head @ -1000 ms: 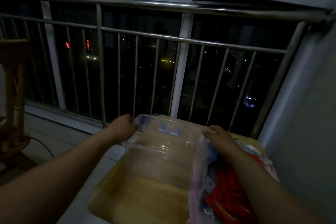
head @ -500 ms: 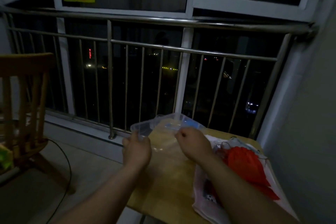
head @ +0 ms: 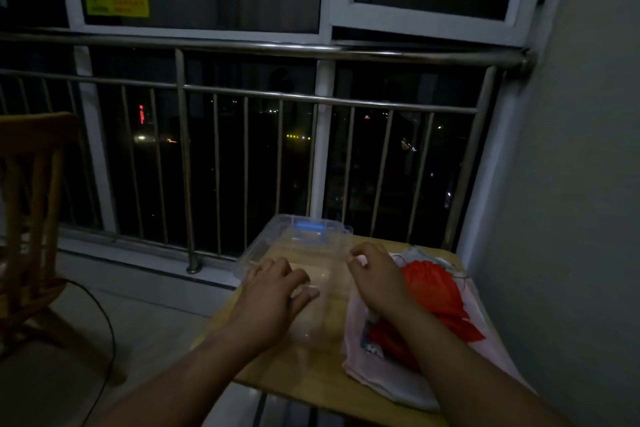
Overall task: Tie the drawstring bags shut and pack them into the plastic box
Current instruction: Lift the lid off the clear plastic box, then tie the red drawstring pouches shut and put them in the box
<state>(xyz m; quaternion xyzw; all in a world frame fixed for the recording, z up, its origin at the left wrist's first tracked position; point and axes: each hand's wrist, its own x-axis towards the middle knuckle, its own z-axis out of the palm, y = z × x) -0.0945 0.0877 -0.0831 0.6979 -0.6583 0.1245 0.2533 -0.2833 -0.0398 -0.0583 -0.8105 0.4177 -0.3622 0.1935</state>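
A clear plastic box [head: 313, 246] with a blue latch stands on the small wooden table [head: 311, 378] by the railing. My left hand [head: 273, 291] lies over the box's near left rim with its fingers curled on it. My right hand [head: 375, 276] is at the box's right rim, fingers curled and pinching the edge. A red drawstring bag [head: 433, 291] lies on top of pale pink and white bags [head: 384, 371] on the table's right side, partly hidden by my right forearm. The light is dim, so the bags' strings are hard to make out.
A steel railing [head: 249, 97] and a dark window run along the far side of the table. A grey wall [head: 571, 184] stands close on the right. A wooden chair [head: 31, 218] is at the left, with a black cable [head: 104, 315] on the floor.
The box has come down from in front of me to the table top and now sits further from me. Both hands stay at its rim.
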